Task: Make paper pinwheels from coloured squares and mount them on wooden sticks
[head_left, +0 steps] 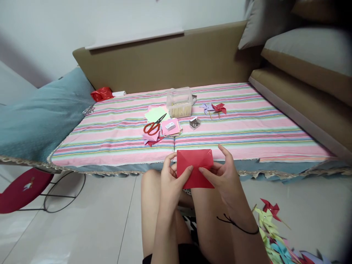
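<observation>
The left hand (172,176) and right hand (222,174) hold 1 red paper square (194,178) between them, 1 thumb of each pressed on its face. Beyond, on the striped cloth (110,132), orange-handled scissors (154,125) lie across coloured paper sheets (156,113), near a clear tub (179,102) of sticks. To its right lie 2 pinwheels (213,108), 1 lilac and 1 red; more pinwheels (275,234) lie on the floor (305,205).

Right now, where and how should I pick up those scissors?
Best by the orange handles of the scissors, I think, coming from the near side. They lie on the paper sheets with the handle loops toward you and the dark blades pointing away, up and to the right. Your hands are busy with the red paper, so one must let go first.
</observation>
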{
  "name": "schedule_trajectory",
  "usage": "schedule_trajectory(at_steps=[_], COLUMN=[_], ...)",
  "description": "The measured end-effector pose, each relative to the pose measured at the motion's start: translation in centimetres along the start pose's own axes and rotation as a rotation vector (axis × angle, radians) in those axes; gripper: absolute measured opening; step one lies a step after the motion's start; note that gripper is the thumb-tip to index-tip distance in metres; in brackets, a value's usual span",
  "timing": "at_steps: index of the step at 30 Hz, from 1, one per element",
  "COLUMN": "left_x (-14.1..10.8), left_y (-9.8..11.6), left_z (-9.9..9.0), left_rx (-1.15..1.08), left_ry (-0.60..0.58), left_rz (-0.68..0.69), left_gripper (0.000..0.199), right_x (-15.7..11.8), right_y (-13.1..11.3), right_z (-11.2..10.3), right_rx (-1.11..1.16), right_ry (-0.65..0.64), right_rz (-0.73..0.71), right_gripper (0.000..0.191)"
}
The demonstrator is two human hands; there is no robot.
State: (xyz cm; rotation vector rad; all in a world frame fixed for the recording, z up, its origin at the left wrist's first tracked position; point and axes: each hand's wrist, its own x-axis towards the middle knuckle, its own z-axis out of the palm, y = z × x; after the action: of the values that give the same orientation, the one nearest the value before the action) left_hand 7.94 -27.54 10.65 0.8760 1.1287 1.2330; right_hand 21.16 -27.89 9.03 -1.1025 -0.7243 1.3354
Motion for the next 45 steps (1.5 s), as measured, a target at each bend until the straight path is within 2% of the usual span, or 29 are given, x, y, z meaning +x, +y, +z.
schedule_trajectory(at_steps=[5, 11, 18, 22, 26, 28, 31, 36, 41, 45], left_x=[0.0, 0.4, 0.6, 0.4, 0.3, 0.4, 0.7, 1.1, 0.8, 0.5], left_y=[0.3, -0.6, -1.1, -1.3, -0.9, -0.5, -0.2, -0.8, -0.8, -0.3], left_z=[0.2, -0.2, 0.3, 0.6, 0.4, -0.1, -1.2, -2.7, -2.4, -1.8], left_rx=[0.068, 0.038, -0.051, -0.095, -0.124, -0.094, -0.005, 0.198, 0.26, 0.229], left_ry=[0.019, -0.002, 0.143, 0.148, 0.076, 0.092, 0.122, -0.002, -0.077, -0.064], left_rz=[-0.012, -0.005, 0.005, 0.012, -0.033, -0.03, 0.009, -0.002, -0.018, 0.01], left_gripper=[0.053, 0.06, 0.063, 0.063, 0.055, 0.046, 0.04, 0.043, 0.038, 0.026], right_x=[0.3, 0.3, 0.4, 0.3, 0.4, 0.5, 0.6, 0.6, 1.0, 1.3], right_y=[0.2, 0.4, 0.5, 0.6, 0.6, 0.5, 0.5, 0.6, 1.6, 2.1], right_z=[-0.1, -0.3, 0.3, 0.5, 0.0, -0.6, -1.6, -2.8, -3.2, -3.2], right_rx=[0.002, -0.046, 0.043, 0.082, 0.086, 0.07, -0.003, -0.151, -0.283, -0.32], right_ry=[-0.01, -0.027, -0.026, -0.011, 0.001, -0.008, -0.078, -0.227, -0.362, -0.363], right_rz=[-0.007, -0.014, -0.026, -0.021, 0.012, 0.036, 0.09, 0.159, 0.192, 0.204], right_gripper=[0.11, 0.109, 0.108, 0.106, 0.107, 0.108, 0.107, 0.097, 0.094, 0.092])
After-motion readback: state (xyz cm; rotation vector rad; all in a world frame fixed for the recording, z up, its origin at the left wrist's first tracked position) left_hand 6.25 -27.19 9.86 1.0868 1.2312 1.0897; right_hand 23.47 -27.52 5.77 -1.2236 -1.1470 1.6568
